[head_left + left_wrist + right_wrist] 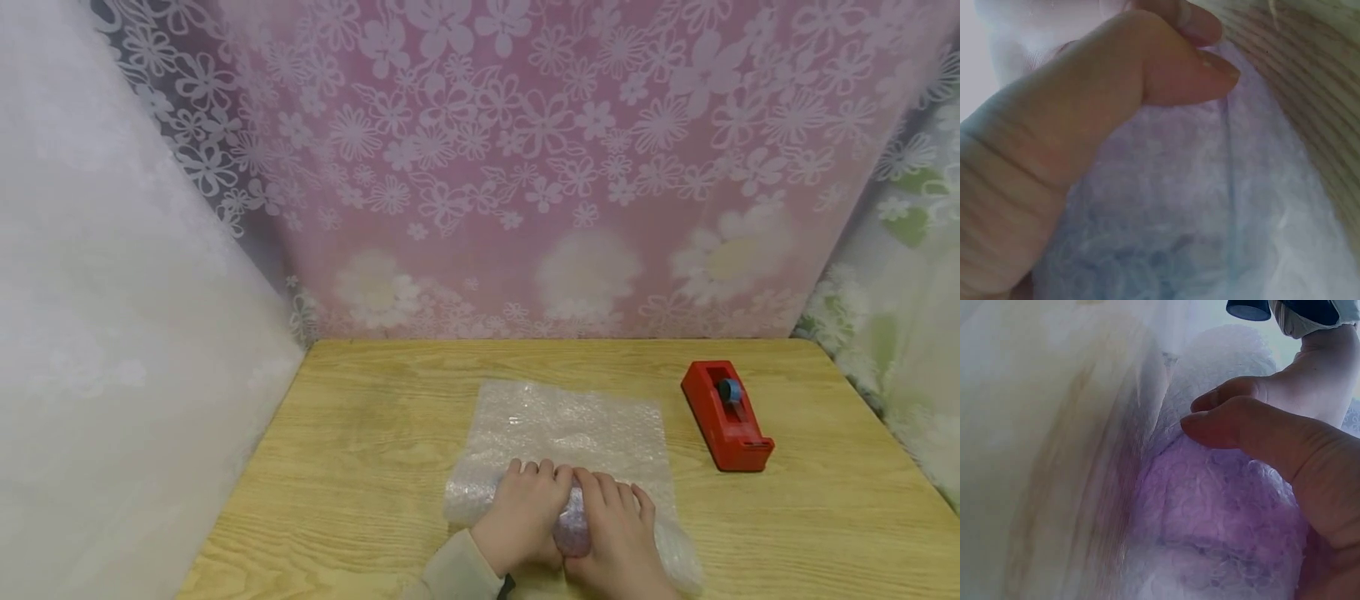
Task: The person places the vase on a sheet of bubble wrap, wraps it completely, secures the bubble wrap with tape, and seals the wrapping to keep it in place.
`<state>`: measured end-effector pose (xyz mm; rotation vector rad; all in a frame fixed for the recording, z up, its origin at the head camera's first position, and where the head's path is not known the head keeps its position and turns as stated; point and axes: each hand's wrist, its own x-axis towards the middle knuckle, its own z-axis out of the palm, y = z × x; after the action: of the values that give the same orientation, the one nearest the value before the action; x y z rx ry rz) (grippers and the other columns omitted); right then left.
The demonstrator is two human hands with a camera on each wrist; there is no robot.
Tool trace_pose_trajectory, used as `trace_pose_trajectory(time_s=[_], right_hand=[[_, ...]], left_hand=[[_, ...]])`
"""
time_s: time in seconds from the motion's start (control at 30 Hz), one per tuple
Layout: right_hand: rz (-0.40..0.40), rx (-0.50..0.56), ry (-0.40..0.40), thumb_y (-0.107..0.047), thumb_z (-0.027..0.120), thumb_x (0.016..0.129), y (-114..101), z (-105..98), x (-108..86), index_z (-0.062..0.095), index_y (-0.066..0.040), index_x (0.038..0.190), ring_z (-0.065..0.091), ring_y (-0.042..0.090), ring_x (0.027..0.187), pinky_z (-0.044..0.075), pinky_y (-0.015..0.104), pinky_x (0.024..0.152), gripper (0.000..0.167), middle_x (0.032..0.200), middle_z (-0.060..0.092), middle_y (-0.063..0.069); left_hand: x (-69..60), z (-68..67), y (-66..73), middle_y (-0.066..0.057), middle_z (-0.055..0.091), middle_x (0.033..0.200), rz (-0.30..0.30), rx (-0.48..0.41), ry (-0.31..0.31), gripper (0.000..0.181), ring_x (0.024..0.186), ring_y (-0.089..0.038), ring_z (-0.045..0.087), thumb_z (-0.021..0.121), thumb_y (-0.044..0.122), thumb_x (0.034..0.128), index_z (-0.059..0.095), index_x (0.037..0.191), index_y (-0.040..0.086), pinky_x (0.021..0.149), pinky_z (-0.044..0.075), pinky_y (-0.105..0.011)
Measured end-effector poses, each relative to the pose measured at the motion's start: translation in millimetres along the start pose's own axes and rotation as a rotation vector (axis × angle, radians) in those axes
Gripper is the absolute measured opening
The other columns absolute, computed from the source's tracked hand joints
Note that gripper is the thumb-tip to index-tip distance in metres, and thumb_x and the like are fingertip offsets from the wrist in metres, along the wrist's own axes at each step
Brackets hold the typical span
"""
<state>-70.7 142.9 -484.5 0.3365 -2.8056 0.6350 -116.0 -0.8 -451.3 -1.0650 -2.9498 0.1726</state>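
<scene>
A sheet of bubble wrap (570, 425) lies on the table, its near part rolled round a purplish rounded thing (573, 529) whose kind I cannot tell through the plastic. My left hand (525, 512) grips the left part of this roll, fingers over the far side and thumb on the near side. Close beside it, my right hand (618, 525) holds the right part in the same way. In the right wrist view both thumbs meet near the edge of the wrapped purple roll (1210, 506). The left wrist view shows the thumb (1129, 69) pressing the wrap's edge.
A red tape dispenser (723, 417) with a small blue roll stands at the right of the wooden table (360, 450). Pink floral cloth (525, 167) hangs behind the table's far edge. Pale cloth (135, 292) hangs at the left, and more floral cloth at the right.
</scene>
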Motion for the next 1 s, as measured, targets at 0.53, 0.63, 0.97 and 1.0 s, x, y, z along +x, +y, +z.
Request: trace_pose_trajectory(time_s=[0.53, 0.63, 0.97, 1.0], right_hand=[[-0.008, -0.039, 0.018, -0.04, 0.092, 0.044, 2.6, 1.3, 3.3, 0.058, -0.004, 0.126, 0.056, 0.036, 0.103, 0.03, 0.065, 0.092, 0.096, 0.113, 0.06, 0.012], [-0.008, -0.046, 0.025, -0.039, 0.09, 0.048, 2.2, 1.8, 3.3, 0.059, -0.005, 0.126, 0.056, 0.036, 0.103, 0.029, 0.066, 0.092, 0.09, 0.113, 0.06, 0.011], [0.002, -0.081, 0.025, -0.033, 0.084, 0.057, -2.8, -0.2, 2.1, 0.059, -0.004, 0.128, 0.057, 0.036, 0.104, 0.029, 0.068, 0.094, 0.081, 0.118, 0.062, 0.012], [0.001, -0.085, 0.026, -0.034, 0.084, 0.058, -3.0, -0.1, 2.0, 0.058, -0.003, 0.129, 0.057, 0.036, 0.104, 0.029, 0.068, 0.094, 0.082, 0.119, 0.062, 0.013]], left_hand=[[-8.2, 13.6, 15.4, 0.001, 0.06, 0.115, -0.028, 0.257, 0.194, 0.086, 0.117, -0.027, 0.053, 0.079, 0.065, 0.0619, 0.052, 0.126, 0.015, 0.101, 0.041, -0.052], [-11.8, 19.0, 22.0, -0.002, 0.063, 0.115, -0.048, 0.319, 0.341, 0.068, 0.116, -0.029, 0.056, 0.079, 0.048, 0.0708, 0.057, 0.124, 0.012, 0.098, 0.045, -0.052], [-9.1, 27.1, 32.7, -0.006, 0.066, 0.102, -0.154, 0.396, 0.578, 0.05, 0.1, -0.025, 0.065, 0.013, -0.001, 0.1015, 0.06, 0.114, 0.01, 0.089, 0.052, -0.041], [-8.4, 27.7, 32.9, -0.006, 0.066, 0.1, -0.157, 0.392, 0.586, 0.053, 0.098, -0.025, 0.065, 0.01, -0.002, 0.102, 0.061, 0.113, 0.01, 0.088, 0.052, -0.041]])
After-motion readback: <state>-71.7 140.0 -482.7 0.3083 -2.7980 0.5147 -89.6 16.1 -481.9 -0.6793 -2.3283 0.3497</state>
